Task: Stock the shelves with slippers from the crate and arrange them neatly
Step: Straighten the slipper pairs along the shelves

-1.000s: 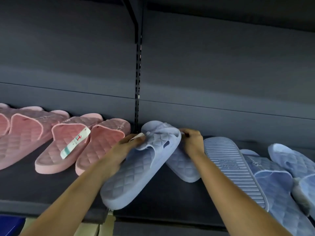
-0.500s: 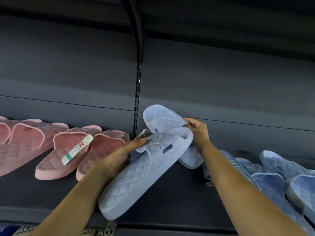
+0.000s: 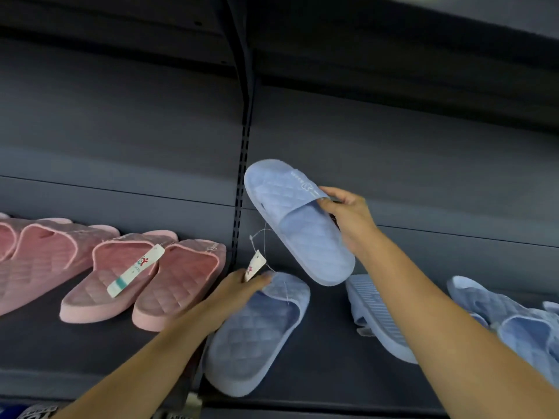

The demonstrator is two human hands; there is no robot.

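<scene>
- A pale blue slipper (image 3: 298,225), quilted in a diamond pattern on the footbed and strap, is held in the air in front of the shelf's back panel, its toe tilted up and to the left.
- It is gripped at the strap's edge by the right hand (image 3: 351,219), with the thumb on top and the fingers curled beneath the sole.
- A second blue slipper (image 3: 254,331) of the same pattern is laid on the dark shelf (image 3: 317,358), just beside a pink slipper pair (image 3: 178,285).
- Its strap is grasped by the left hand (image 3: 239,293), fingers curled, with a white paper tag (image 3: 255,265) caught between them.
- An upturned blue slipper (image 3: 378,319), ribbed sole showing, is seen to the right.
- Half a second earlier the two blue slippers were held overlapping; they have since been drawn apart.
- The first has been lifted higher, and the second has been lowered towards the pink pair.
</scene>
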